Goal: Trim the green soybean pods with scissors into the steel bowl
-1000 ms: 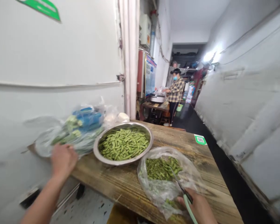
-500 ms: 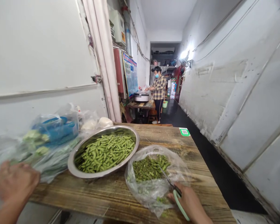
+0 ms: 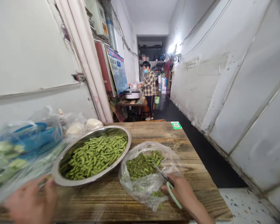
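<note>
A steel bowl (image 3: 92,179) full of green pods (image 3: 98,155) stands on the wooden table (image 3: 154,132). Right of it lies an open clear plastic bag (image 3: 142,193) holding stem scraps and pods (image 3: 143,165). My right hand (image 3: 183,191) is closed on scissors (image 3: 174,194) with pale green handles, their blades pointing over the bag. Blurred by motion, my left hand (image 3: 34,199) is beside the bowl's lower left rim; what it may hold cannot be made out.
At the left lie plastic bags with blue items (image 3: 38,138) and pale green vegetables (image 3: 6,152). A masked person (image 3: 149,82) stands at a farther table beside a cooker (image 3: 132,94). A wall runs along the right.
My left hand has moved right, from the bagged vegetables to the bowl's side. The view has turned a little right. My right hand still holds the scissors over the bag.
</note>
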### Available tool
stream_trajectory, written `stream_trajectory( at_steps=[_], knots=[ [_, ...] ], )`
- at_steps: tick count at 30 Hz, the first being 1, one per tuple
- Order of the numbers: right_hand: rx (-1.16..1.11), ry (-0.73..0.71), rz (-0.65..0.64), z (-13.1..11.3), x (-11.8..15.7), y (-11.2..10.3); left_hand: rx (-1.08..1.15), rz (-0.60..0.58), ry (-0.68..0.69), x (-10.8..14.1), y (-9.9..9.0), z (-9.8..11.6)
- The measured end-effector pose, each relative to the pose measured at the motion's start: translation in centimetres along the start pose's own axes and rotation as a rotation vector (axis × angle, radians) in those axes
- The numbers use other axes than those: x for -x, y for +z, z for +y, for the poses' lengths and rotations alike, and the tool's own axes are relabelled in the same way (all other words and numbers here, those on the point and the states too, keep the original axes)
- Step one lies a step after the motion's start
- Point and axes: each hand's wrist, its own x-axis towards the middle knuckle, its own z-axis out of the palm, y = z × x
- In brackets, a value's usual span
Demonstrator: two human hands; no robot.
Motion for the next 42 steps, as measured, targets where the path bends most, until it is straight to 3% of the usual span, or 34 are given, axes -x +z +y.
stream_trajectory(
  at_steps=[3, 7, 11, 15, 22, 37, 42],
  knots=[
    [-0.021, -0.012, -0.005, -0.9, 0.0, -0.1, 0.221, -0.072, -0.075, 4.4, 2.9, 6.6],
    [-0.134, -0.028, -0.003, -1.8, 0.5, -0.4, 0.800, -0.511, -0.618, 7.4, 7.2, 13.9],
    [-0.320, -0.067, 0.016, -2.2, 1.9, -0.9, 1.178, -0.636, -0.992, 8.3, 9.7, 17.4],
    [-0.405, -0.144, -0.090, -2.7, 2.9, -1.3, 1.277, -0.748, -1.158, 9.0, 9.8, 18.7],
    [-0.446, -0.189, -0.183, -3.6, 3.1, -1.5, 1.329, -0.793, -1.256, 9.6, 9.3, 19.6],
    [-0.588, -0.211, -0.234, -4.0, 2.2, -1.7, 1.333, -0.796, -1.224, 10.6, 9.4, 19.4],
    [-0.457, -0.200, -0.207, -3.3, 1.3, -0.8, 1.279, -0.737, -1.153, 10.3, 9.0, 18.7]
  ],
)
